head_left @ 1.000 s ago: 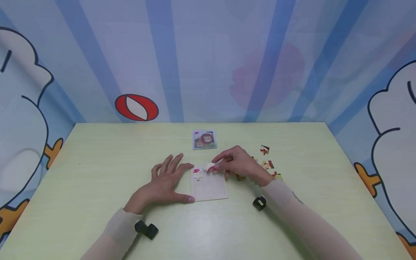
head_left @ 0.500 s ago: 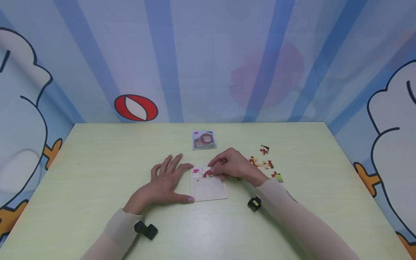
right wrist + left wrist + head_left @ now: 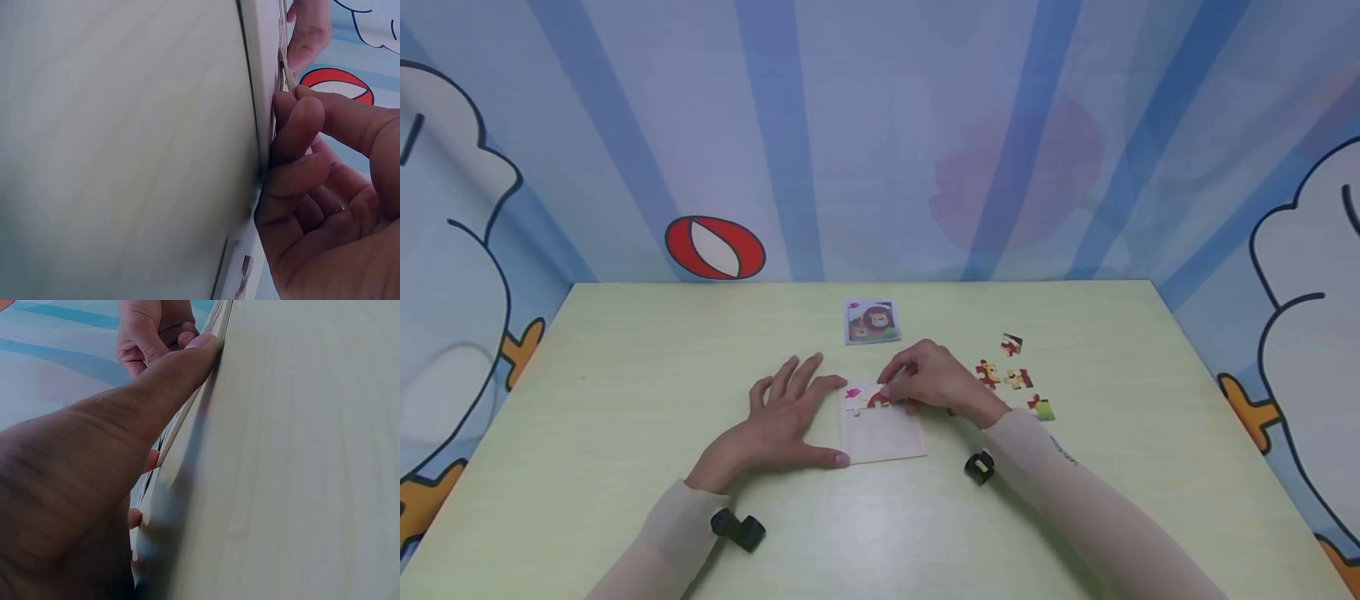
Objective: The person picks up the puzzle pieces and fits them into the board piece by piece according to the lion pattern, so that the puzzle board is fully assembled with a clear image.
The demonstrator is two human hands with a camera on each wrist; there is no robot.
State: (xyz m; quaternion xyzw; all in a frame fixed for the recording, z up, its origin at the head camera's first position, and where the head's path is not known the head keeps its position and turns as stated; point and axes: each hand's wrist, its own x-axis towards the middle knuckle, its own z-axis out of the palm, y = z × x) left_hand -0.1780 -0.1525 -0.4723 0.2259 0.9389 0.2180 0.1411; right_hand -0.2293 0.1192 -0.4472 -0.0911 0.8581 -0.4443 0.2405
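Note:
A pale square puzzle board (image 3: 883,437) lies flat on the table. In its far left corner sits a white jigsaw piece with a pink flower (image 3: 853,393). My left hand (image 3: 782,423) is spread along the board's left side, with the thumb and forefinger touching its edge. Over the far part of the board, my right hand (image 3: 931,379) pinches a reddish-brown jigsaw piece (image 3: 877,400) between thumb and forefinger. In the right wrist view the pinched piece (image 3: 288,72) is tilted up at the near side; my fingers partly cover it.
Several loose jigsaw pieces (image 3: 1019,379) lie right of the board, some partly hidden by the right hand. A small lion picture card (image 3: 872,322) lies beyond the board. The table (image 3: 662,333) ends at a printed blue curtain (image 3: 880,142).
My right hand has moved slightly left with the reddish-brown piece, bringing it beside the flower piece. More loose pieces show behind the wrist. The left hand has stayed in place.

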